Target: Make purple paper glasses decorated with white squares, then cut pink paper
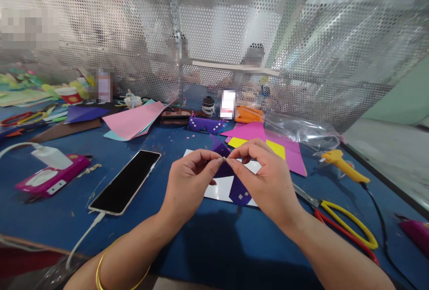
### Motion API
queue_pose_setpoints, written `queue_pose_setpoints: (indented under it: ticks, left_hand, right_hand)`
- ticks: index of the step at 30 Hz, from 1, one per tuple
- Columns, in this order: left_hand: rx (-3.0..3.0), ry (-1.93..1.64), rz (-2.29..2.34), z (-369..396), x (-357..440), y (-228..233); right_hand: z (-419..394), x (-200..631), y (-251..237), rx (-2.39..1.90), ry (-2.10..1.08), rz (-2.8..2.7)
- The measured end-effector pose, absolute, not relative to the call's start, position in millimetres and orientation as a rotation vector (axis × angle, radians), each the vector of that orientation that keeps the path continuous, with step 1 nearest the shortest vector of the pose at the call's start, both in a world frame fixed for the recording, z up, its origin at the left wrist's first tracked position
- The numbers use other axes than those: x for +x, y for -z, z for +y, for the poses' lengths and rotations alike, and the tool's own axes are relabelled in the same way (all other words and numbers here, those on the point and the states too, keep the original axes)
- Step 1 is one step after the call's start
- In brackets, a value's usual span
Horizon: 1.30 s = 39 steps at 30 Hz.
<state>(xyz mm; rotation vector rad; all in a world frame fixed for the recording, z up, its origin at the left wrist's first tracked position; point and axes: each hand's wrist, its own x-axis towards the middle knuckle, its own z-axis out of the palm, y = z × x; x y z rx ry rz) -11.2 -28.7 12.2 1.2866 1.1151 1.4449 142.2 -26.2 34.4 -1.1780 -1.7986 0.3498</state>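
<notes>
Both left hand point(187, 185) and right hand point(270, 182) are pinched tightly, nearly tip to tip, at the frame's centre, anything held too small to make out; the purple piece point(225, 171) is there too, and light, steady pressure should avoid creasing it

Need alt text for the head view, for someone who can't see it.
The person's left hand and right hand meet in a pinch by purple paper above a blue table; whether they hold anything is unclear. A smartphone lies left; scissors and a yellow glue gun lie right.
</notes>
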Motion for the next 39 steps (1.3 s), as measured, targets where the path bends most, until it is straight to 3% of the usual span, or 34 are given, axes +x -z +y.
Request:
queue_pose_setpoints:
  ticks: [15,27,39]
  left_hand:
    - [1.222,-1.442,1.060,-25,-12,-9]
    - [1.207,-1.517,1.061,-24,-11,-5]
    - [1.149,-1.437,1.000,-25,-12,-7]
  right_hand:
    - [-24,148,-37,-1.140,-0.372,-1.817]
    - [-14,152,-39,-1.291,-0.737,-1.814]
    - [-10,153,-34,-1.285,-0.698,-1.917]
